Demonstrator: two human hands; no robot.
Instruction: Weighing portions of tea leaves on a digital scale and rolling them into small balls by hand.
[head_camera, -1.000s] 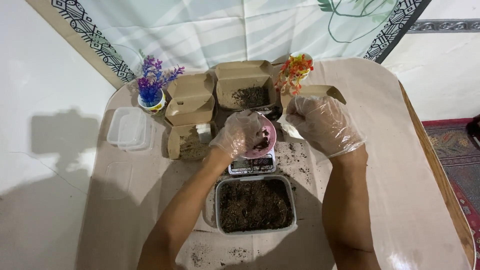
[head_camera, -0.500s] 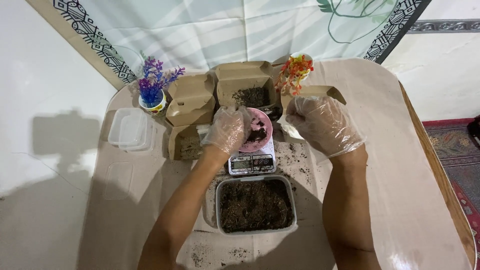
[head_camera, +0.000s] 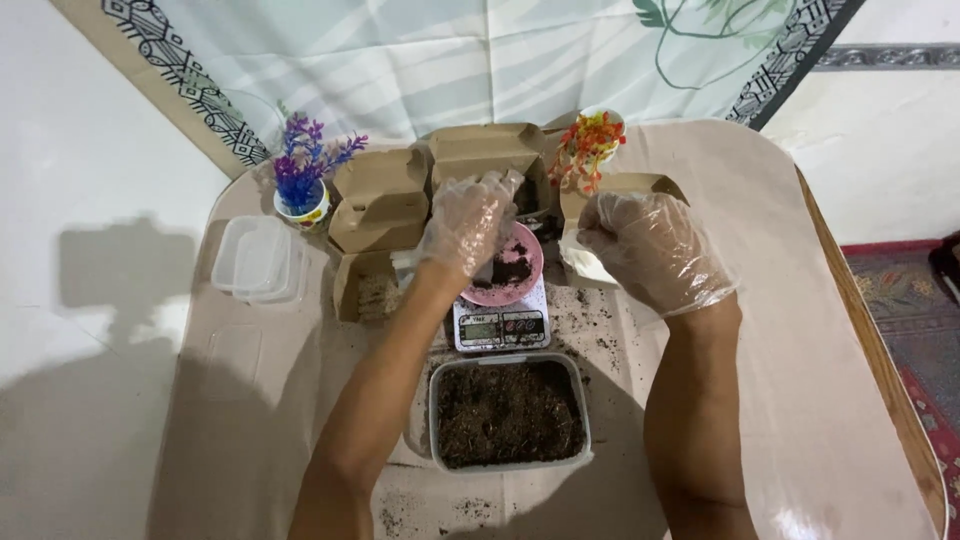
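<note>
Your gloved left hand (head_camera: 468, 222) hides part of the small pink bowl of dark soil (head_camera: 512, 268), grip unclear; your gloved right hand (head_camera: 652, 250) curls loosely, covering a brown cardboard box (head_camera: 640, 186).

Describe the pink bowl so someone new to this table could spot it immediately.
Start at the clear tub of dark soil near the table's front edge. Just behind it sits a small white kitchen scale, and the pink bowl rests on top, partly under the gloved left hand. It is the only pink dish; its neighbours are brown cardboard boxes.
</note>
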